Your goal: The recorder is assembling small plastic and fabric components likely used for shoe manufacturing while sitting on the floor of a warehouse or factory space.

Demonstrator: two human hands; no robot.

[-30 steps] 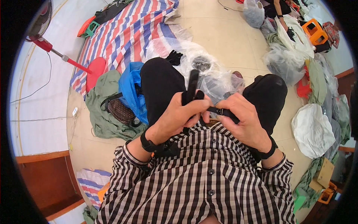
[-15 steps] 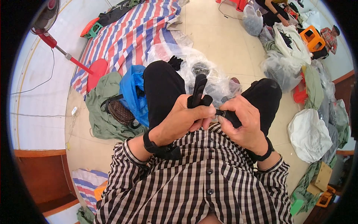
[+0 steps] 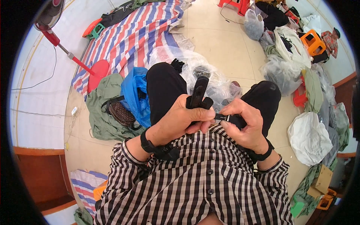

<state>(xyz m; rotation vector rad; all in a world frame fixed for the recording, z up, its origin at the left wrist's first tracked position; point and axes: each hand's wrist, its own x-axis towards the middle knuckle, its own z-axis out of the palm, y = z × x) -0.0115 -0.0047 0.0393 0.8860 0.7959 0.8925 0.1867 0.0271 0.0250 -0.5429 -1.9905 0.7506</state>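
Observation:
In front of my lap, my left hand [image 3: 174, 119] is closed around a folded black strap [image 3: 200, 89], whose flat loop stands up above the thumb. A short length of it runs out past my left thumb toward the right. There my right hand [image 3: 250, 119] pinches a small metal buckle [image 3: 227, 117] at the strap's end between thumb and fingertips. The two hands are close together with a narrow gap between them. Part of the strap is hidden inside my left palm.
Past my knees lies a clear plastic bag [image 3: 221, 80] with small metal pieces. A blue bag [image 3: 133, 90] and green cloth [image 3: 105, 101] are at left, near a red fan base [image 3: 98, 71]. A white sack [image 3: 309, 138] lies at right; another person sits far right.
The standing strap loop has tilted slightly to the right, and the buckle's metal shows more plainly between the fingertips. Both hands keep their hold, and my right hand has shifted slightly.

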